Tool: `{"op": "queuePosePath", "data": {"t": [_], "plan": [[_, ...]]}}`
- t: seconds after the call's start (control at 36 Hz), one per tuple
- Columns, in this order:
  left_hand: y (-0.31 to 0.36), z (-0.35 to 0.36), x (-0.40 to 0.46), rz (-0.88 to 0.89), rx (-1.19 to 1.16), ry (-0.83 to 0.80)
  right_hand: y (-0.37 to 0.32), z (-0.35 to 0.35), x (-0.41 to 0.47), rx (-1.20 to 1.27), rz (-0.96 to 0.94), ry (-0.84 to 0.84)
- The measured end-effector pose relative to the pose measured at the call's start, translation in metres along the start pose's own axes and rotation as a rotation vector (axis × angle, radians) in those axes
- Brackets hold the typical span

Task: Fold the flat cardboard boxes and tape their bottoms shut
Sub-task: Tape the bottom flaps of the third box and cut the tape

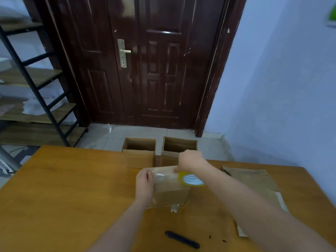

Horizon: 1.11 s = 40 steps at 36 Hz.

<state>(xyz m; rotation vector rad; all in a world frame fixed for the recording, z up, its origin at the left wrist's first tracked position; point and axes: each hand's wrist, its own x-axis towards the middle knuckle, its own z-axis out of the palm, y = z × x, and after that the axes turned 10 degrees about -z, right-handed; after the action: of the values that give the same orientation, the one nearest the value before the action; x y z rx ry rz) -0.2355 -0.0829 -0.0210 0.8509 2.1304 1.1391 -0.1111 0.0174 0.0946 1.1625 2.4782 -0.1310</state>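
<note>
A folded cardboard box (171, 193) stands bottom-up in the middle of the wooden table (72, 188). A strip of clear tape (164, 174) runs across its upper face. My left hand (144, 184) presses the tape's left end against the box's left edge. My right hand (190, 160) grips a yellow-rimmed tape roll (190, 179) at the box's far right corner; the roll hangs below my wrist. Two folded boxes, one on the left (139, 151) and one on the right (179, 148), stand open-side up at the table's far edge.
Flat cardboard sheets (254, 180) lie on the table's right side, partly under my right forearm. A black pen-like tool (182, 239) lies near the front edge. A dark wooden door (145, 60) and a ladder shelf (36, 88) stand beyond the table.
</note>
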Motion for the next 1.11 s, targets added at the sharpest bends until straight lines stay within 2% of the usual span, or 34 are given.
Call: {"op": "queuePosePath", "data": {"t": [0.06, 0.08, 0.22, 0.31, 0.39, 0.56, 0.61, 0.75, 0.83, 0.92, 1.0, 1.11], "plan": [[0.000, 0.003, -0.001, 0.014, 0.012, -0.013, 0.007, 0.004, -0.002, -0.124, 0.045, -0.054], [0.000, 0.004, -0.002, 0.012, 0.003, -0.014, 0.011, 0.008, -0.003, -0.107, 0.056, -0.052], [0.000, 0.004, -0.003, 0.010, -0.052, 0.016, 0.035, 0.016, -0.008, 0.321, -0.077, -0.030], [-0.002, 0.003, -0.003, -0.023, -0.087, 0.049, 0.052, 0.013, -0.012, 0.530, -0.169, -0.109], [-0.003, 0.002, -0.001, -0.046, -0.141, 0.073, 0.064, 0.007, -0.015, 0.637, -0.221, -0.168], [-0.004, 0.003, 0.000, -0.112, -0.247, 0.126, 0.081, 0.006, -0.014, 0.893, -0.240, -0.415], [-0.003, 0.005, -0.002, -0.111, -0.233, 0.134, 0.082, 0.003, -0.015, 0.853, -0.232, -0.396], [-0.003, 0.010, -0.005, -0.081, -0.143, 0.148, 0.073, -0.009, -0.012, 0.534, -0.227, -0.319], [-0.002, 0.011, -0.004, -0.083, -0.099, 0.172, 0.063, -0.013, -0.007, 0.336, -0.168, -0.340], [-0.003, 0.006, 0.001, -0.093, -0.100, 0.201, 0.061, -0.006, -0.008, 0.130, -0.045, -0.232], [-0.004, 0.009, 0.000, -0.073, -0.102, 0.180, 0.077, 0.005, -0.010, 0.129, 0.066, -0.143], [-0.004, 0.013, 0.000, -0.104, -0.200, 0.183, 0.088, 0.013, -0.012, 0.192, 0.085, -0.127]]}}
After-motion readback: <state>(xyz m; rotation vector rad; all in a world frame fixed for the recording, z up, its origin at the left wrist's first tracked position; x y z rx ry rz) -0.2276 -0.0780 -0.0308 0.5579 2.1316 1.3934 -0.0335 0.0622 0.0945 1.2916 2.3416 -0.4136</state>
